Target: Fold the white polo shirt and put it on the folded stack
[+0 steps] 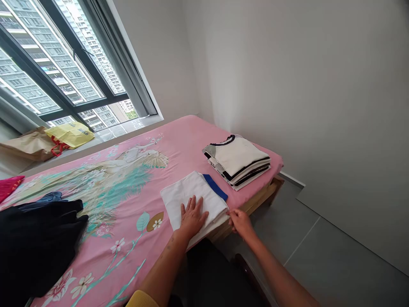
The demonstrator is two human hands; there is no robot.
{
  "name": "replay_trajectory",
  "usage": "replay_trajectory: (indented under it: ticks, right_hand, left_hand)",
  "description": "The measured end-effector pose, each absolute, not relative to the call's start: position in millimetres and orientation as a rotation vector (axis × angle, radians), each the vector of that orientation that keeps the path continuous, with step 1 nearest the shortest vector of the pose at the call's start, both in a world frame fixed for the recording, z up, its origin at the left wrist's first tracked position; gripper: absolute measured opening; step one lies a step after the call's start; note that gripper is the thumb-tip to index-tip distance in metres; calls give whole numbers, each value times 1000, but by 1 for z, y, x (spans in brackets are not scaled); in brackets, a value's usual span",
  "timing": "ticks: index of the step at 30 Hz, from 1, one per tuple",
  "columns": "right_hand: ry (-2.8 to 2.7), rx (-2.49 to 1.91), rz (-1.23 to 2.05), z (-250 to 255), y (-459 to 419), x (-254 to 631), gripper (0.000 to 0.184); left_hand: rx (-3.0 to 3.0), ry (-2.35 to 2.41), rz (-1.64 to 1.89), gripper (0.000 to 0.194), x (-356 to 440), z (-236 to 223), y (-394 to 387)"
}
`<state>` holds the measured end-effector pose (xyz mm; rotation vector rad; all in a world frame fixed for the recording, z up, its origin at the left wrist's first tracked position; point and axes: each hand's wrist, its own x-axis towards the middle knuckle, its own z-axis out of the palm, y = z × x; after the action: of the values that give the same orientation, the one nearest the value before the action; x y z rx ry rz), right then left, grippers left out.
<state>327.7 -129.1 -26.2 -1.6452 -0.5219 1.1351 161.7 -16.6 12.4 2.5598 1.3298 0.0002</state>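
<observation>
Pressing the left hand (193,215) down on the folded white garment (191,194), with fingers spread and palm low. Pinching the garment's near right corner with the right hand (241,222) — thumb and forefinger drawn together there, with the other fingers curled in. Lies near the edge of the bed, soft and matte, in a rough four-sided shape with layered edges; shows a plain blue panel (215,187) sticking out along the far right side.

Just beyond, near the bed's corner, sits a neat stack of folded clothes (239,160), cream on top with black trim, a dark rounded neckline and a grey patch. Under both, spreads a smooth pink sheet (188,132) printed with feathery turquoise plumes, blossoms and leaves, over a pale wooden bed frame (276,187).

At the left, lies a rumpled heap of black cloth (38,251), with blue fabric (51,197) peeking from behind. Farther back, by the window, rest a creased brown paper bag (32,145) and a glossy yellow bag (72,134).

Cut off at the left border: the black heap and a red cloth (9,187). Too dark to make out: folds within the heap. Hidden under the left hand — part of the garment's upper surface.
</observation>
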Motion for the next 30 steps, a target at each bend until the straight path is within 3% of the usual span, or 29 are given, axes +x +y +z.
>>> replay_trajectory:
  ticks: [5,11,20,27,30]
  right_hand:
    - [-809,-1502,647,6,-118,324,33]
    - [-1404,-1354,548,39,-42,290,40]
    - [-1992,-2026,527,-10,29,292,66]
    - [-1999,-2087,439,-6,25,278,65]
    - [-2175,-1793,376,6,21,245,61]
  left_hand:
    - [2569,1277,-35,64,157,18,-19]
    - [2616,1460,89,57,130,33,-2]
    - [2710,1464,178,69,82,-12,-27]
    - [2657,1499,464,68,57,-34,-55]
    - [2615,1530,506,67,55,-35,-56]
